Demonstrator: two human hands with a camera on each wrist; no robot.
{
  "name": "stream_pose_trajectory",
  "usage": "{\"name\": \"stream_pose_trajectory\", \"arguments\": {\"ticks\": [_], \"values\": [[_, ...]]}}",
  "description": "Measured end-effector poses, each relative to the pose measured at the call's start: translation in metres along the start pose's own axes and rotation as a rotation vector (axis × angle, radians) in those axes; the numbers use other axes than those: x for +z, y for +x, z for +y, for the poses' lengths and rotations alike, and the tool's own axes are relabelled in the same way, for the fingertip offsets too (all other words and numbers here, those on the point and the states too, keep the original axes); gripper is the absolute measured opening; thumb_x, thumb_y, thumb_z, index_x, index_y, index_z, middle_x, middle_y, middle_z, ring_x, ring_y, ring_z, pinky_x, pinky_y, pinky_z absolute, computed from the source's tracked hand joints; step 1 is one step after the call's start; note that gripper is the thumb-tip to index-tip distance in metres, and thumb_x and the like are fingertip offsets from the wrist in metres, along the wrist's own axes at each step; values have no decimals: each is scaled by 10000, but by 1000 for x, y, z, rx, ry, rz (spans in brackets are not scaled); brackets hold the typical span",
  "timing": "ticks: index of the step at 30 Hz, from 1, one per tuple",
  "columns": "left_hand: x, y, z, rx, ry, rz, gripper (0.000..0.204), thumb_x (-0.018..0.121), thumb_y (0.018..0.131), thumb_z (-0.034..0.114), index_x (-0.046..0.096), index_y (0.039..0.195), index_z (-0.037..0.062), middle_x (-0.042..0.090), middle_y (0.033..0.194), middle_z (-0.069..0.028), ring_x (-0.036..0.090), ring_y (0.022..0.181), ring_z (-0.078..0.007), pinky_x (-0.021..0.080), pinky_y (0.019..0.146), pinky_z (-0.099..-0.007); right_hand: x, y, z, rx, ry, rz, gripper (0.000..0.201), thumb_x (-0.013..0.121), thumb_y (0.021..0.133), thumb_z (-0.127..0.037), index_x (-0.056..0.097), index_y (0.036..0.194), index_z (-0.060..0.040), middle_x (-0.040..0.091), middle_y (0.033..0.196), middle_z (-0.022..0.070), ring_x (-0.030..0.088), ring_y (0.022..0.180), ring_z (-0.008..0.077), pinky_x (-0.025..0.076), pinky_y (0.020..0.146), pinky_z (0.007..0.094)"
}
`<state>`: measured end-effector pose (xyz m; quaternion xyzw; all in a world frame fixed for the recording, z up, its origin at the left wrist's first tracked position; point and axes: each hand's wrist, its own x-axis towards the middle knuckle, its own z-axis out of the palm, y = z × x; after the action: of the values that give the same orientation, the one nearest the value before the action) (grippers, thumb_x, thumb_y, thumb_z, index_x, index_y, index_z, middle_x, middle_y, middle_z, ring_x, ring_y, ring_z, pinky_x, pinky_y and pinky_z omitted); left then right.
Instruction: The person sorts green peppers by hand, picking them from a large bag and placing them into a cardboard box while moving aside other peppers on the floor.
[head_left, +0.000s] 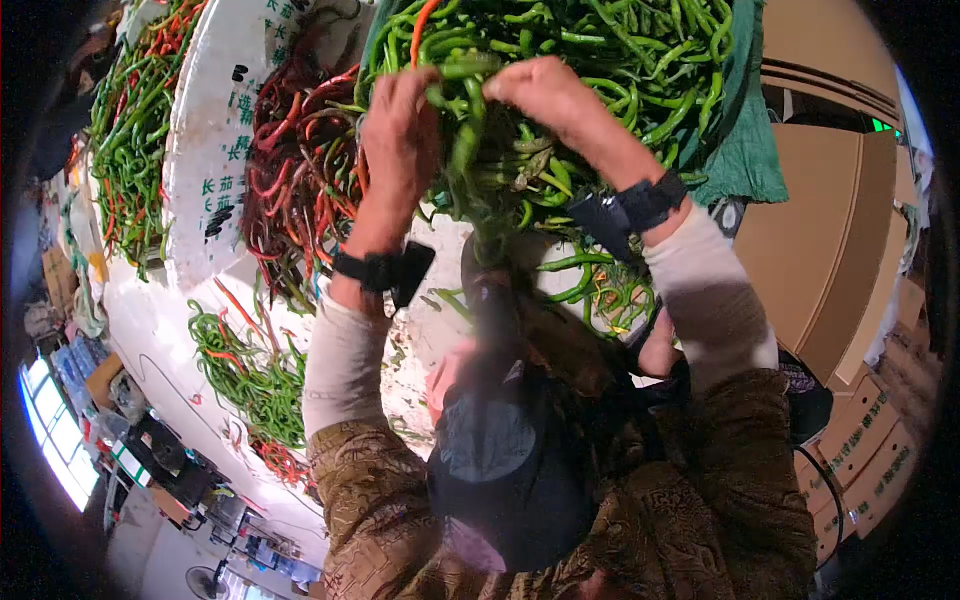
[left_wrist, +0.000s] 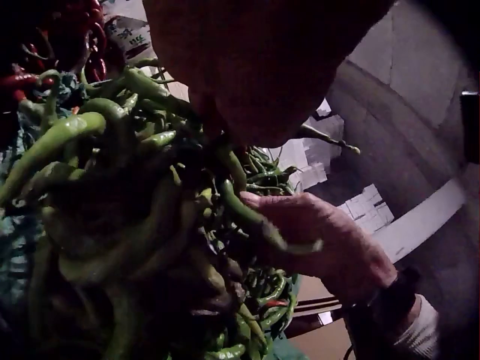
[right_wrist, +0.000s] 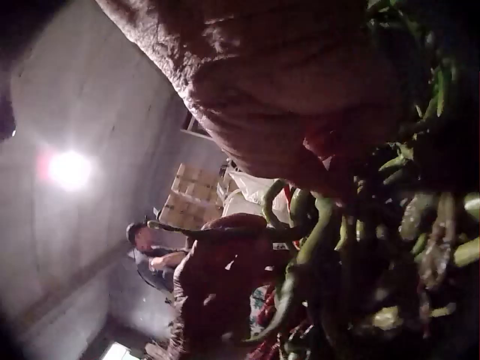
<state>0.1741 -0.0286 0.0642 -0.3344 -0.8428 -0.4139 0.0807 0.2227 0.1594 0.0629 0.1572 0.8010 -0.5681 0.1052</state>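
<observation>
Over a heap of long green chili peppers [head_left: 640,60], both hands are raised close together in the head view. My left hand [head_left: 400,140] grips green chili peppers; in the right wrist view its curled fingers [right_wrist: 214,285] are around them, and one pepper [right_wrist: 292,277] hangs down beside it. My right hand [head_left: 560,100] reaches in from the right, fingertips at a green chili pepper [head_left: 465,70] between the hands. The left wrist view shows the right thumb and fingers [left_wrist: 315,232] pinching a curved green pepper [left_wrist: 244,210]. Blurred peppers hang below the hands in the head view.
Left of the heap lie dark red peppers [head_left: 285,180], then a white printed sack [head_left: 215,130] and mixed peppers [head_left: 140,150]. A smaller green pile [head_left: 255,380] lies nearer. Green cloth [head_left: 750,160] edges the heap; cardboard [head_left: 820,220] stands right. Another person [right_wrist: 146,251] is in the background.
</observation>
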Motion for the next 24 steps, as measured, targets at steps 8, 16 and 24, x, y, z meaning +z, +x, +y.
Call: {"name": "stream_pose_trajectory", "arguments": {"ticks": [8, 16, 24], "values": [[31, 60, -164, -204, -147, 28, 190, 623, 829, 80, 590, 1013, 43, 611, 782, -124, 589, 617, -246, 483, 588, -326, -20, 37, 0, -18, 470, -71, 288, 580, 904, -173, 644, 1160, -58, 682, 982, 3, 574, 784, 76, 449, 635, 220], [10, 19, -70, -378, -331, 168, 236, 580, 887, 223, 645, 841, 1, 605, 683, -132, 553, 588, -247, 425, 557, -366, -43, -74, 18, 57, -179, 176, 302, 609, 840, -330, 697, 979, -77, 692, 824, 100, 659, 772, 198, 505, 747, 340], [-1, -56, -2, -420, -315, 64, 156, 654, 838, 95, 634, 968, 11, 611, 796, -69, 560, 700, -166, 462, 665, -269, 9, -140, 46, 158, -171, 244, 391, 727, 708, -88, 598, 1064, 10, 629, 995, 182, 632, 827, 299, 517, 721, 360]]}}
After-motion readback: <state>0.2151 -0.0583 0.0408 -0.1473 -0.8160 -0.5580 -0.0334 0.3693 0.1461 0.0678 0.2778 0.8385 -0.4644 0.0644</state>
